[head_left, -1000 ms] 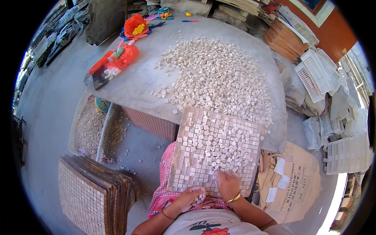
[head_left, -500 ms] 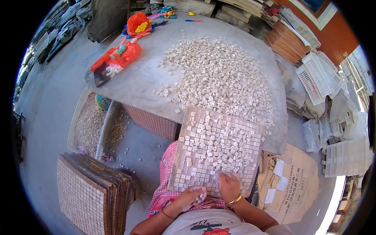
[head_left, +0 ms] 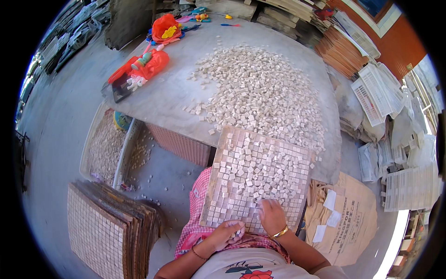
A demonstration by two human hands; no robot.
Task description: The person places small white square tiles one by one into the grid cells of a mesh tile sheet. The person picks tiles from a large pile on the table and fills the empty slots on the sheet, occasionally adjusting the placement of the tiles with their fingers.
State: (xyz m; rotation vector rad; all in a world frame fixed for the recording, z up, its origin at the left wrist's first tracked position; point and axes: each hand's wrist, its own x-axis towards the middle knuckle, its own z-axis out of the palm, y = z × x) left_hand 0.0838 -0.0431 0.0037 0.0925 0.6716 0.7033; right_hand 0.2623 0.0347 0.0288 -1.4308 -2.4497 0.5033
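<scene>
A square grid board (head_left: pixel 218 197) rests tilted across my lap and against the table edge. Small pale stone cubes sit in many of its cells, and a loose heap of stone cubes (head_left: pixel 265 169) lies over its middle and upper part. My left hand (head_left: pixel 228 232) is curled at the board's lower edge, with a few stone cubes in its fingers. Over the lower right of the board, my right hand (head_left: pixel 272 217) has its fingers bent down at the cells beside the loose cubes. What its fingertips hold, if anything, is hidden.
A large pile of stone cubes (head_left: pixel 265 88) covers much of the table (head_left: pixel 181 102). Red bags (head_left: pixel 155 60) and toys lie at its far left. Stacked filled boards (head_left: pixel 97 228) and a bin of cubes (head_left: pixel 100 153) stand left; paper sacks (head_left: pixel 355 223) and white crates (head_left: pixel 411 186) right.
My right hand has shifted slightly up and to the right over the board. My left hand stays in place, still curled around cubes.
</scene>
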